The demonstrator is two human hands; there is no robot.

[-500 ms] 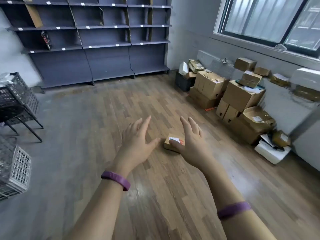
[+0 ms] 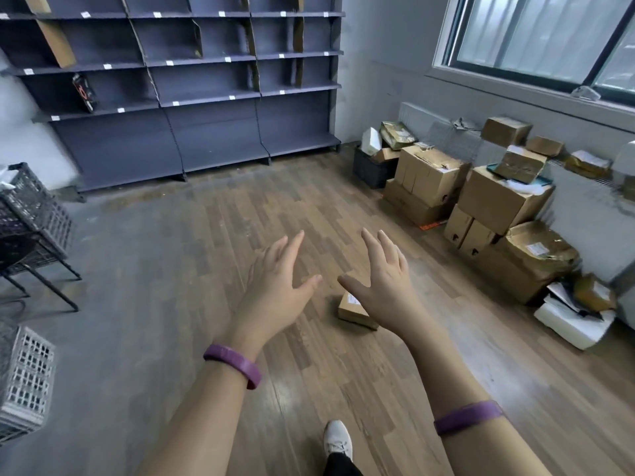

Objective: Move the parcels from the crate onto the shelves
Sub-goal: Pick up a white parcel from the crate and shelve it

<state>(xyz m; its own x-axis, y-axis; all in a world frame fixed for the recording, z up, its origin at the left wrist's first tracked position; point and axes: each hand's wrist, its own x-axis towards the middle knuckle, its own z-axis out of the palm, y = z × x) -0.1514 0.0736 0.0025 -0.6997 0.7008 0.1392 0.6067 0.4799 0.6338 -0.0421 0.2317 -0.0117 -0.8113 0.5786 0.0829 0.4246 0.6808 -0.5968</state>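
Parcel (image 2: 350,309) lies on the floor (image 2: 206,235), partly hidden under your right hand (image 2: 381,286), just right of your left hand (image 2: 275,290). Both hands' fingers (image 2: 296,245) are spread apart, holding nothing.

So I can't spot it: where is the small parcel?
In the head view the small parcel lies on the wooden floor just right of centre, partly hidden behind the right hand, left of the stacked boxes.
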